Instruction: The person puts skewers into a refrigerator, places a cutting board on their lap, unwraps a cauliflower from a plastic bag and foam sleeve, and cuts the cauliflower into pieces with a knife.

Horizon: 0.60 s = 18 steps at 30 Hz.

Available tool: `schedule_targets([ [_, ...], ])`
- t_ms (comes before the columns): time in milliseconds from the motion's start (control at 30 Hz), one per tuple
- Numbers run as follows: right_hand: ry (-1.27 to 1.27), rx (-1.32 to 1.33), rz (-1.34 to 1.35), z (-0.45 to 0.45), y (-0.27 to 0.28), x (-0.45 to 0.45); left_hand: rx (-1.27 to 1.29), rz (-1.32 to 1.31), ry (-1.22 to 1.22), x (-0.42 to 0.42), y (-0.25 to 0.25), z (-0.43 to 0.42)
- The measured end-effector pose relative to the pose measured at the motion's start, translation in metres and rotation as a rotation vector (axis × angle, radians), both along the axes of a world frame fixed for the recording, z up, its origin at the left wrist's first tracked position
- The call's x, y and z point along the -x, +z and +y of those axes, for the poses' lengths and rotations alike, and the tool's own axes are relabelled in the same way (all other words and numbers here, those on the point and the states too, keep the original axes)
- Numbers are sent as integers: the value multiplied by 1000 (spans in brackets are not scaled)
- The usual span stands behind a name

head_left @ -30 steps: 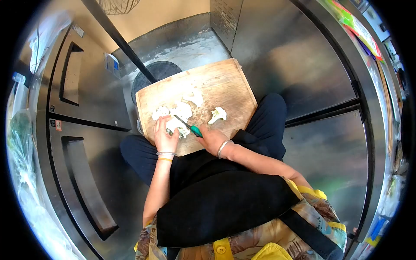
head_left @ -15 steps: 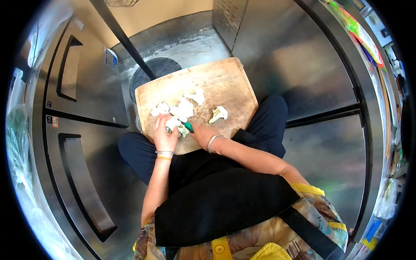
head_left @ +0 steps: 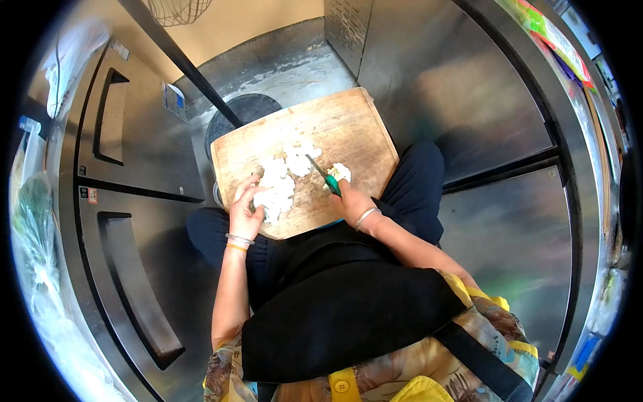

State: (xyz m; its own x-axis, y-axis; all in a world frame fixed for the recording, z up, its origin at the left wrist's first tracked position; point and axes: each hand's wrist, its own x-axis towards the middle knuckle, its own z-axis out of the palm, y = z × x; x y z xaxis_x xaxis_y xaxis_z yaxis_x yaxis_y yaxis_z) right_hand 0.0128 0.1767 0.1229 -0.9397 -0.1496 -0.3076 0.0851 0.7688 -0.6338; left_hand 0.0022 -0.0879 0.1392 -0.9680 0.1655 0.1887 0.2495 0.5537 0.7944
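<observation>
White cauliflower pieces (head_left: 276, 191) lie in a heap on the left part of a wooden cutting board (head_left: 355, 124), which rests across my lap. My left hand (head_left: 245, 206) is at the heap's left edge, fingers curved and apart, touching the pieces without a visible grip. In my right hand (head_left: 355, 203) is a knife (head_left: 333, 183) with a green handle, its narrow dark blade slanting up and left over the board. Just beyond the handle sits a separate cauliflower floret (head_left: 340, 171), partly covered by the knife and hand.
Stainless steel cabinets stand close on both sides, with a left cabinet door (head_left: 144, 268) and a right cabinet door (head_left: 502, 248). Behind the board are a dark pole (head_left: 181, 60) and a round black base (head_left: 251, 107). Plastic bags (head_left: 40, 268) line the far left.
The knife and my right hand have moved right, away from the heap to the lone floret. My left hand has shifted slightly left and down, its fingers loosened. The cauliflower heap is more spread out.
</observation>
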Motion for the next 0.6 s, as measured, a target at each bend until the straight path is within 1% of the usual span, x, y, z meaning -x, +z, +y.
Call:
schedule_targets([
  [33,-2,7,-2,0,1,-1,20,54,52,-1,4,5],
  [67,8,29,28,1,3,-1,27,52,47,-2,7,7],
  [133,11,53,54,-1,11,-3,87,61,193,-6,9,12],
  [167,73,39,68,-7,15,-3,90,60,190,-7,6,15],
  [200,137,25,84,-13,19,-1,152,-17,228,-7,0,16],
  [233,138,28,84,-18,24,-1,214,-95,267,-7,-7,17],
  [267,195,50,58,-24,30,0,152,-99,287,-7,-16,17],
  [300,250,70,33,-30,33,1,154,-98,288,-6,-20,17],
  [367,277,74,32,-37,33,5,43,-123,273,-4,-27,14],
  [467,316,58,-12,-42,31,12,19,-83,265,-6,-22,17],
  [533,329,12,-46,-43,35,14,25,-95,270,-6,-21,18],
  [600,343,21,-37,-43,28,16,25,-112,273,-6,-20,18],
])
